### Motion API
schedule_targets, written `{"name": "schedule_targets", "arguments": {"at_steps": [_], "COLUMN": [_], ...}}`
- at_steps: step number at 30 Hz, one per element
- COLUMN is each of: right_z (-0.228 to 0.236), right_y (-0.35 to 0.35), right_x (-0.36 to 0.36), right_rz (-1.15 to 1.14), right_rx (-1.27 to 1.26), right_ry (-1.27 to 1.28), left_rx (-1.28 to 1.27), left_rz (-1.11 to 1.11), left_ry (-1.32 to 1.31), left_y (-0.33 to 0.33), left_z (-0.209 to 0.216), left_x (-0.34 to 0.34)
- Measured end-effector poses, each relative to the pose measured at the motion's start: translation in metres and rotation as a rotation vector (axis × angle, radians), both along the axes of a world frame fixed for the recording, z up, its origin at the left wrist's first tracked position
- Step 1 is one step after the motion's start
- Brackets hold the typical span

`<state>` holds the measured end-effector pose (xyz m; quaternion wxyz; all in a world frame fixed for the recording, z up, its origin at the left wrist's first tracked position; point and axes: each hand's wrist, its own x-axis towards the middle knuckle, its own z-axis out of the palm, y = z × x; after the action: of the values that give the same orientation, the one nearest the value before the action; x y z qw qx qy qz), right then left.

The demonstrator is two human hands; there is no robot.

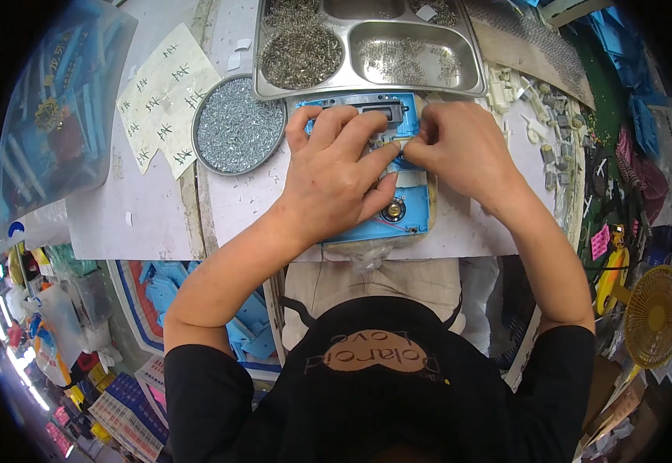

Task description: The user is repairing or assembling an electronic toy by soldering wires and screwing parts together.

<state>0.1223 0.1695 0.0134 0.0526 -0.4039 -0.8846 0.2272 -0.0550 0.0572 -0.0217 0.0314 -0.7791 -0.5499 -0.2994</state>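
A blue plastic casing (418,202) lies on the worktable in front of me, its inner side facing up. In its near part sits a round black speaker (393,210) with a brassy centre and thin wires; a dark rectangular part (382,113) is at the far end. My left hand (340,174) grips the casing from the left, its fingers bent across it and the index fingertip by the middle. From the right, my right hand (459,143) pinches at the casing's middle, near a small pale part. Whatever is between those fingertips is too hidden to name.
Beyond the casing stands a metal compartment tray (340,87) of small metal parts. A round dish (239,127) of silvery screws sits left, beside a marked paper sheet (162,104). Small white and grey parts (536,127) lie right. A yellow fan (656,316) stands lower right.
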Motion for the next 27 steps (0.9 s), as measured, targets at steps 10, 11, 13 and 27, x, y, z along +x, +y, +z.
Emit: {"name": "schedule_targets", "arguments": {"at_steps": [10, 11, 13, 27], "right_z": [0.013, 0.014, 0.001, 0.042], "right_y": [0.009, 0.016, 0.019, 0.293], "right_x": [-0.002, 0.003, 0.011, 0.117], "right_rz": [0.107, 0.016, -0.078, -0.456], "right_rx": [-0.087, -0.299, -0.466, 0.285], "right_ry": [-0.030, 0.003, 0.089, 0.493], "left_rx": [-0.034, -0.028, -0.079, -0.225], "left_rz": [-0.038, -0.061, -0.072, -0.067], "left_ry": [-0.054, -0.089, -0.175, -0.271], "left_y": [-0.001, 0.003, 0.009, 0.035], "left_z": [0.001, 0.002, 0.005, 0.012], "left_x": [-0.002, -0.002, -0.003, -0.012]}}
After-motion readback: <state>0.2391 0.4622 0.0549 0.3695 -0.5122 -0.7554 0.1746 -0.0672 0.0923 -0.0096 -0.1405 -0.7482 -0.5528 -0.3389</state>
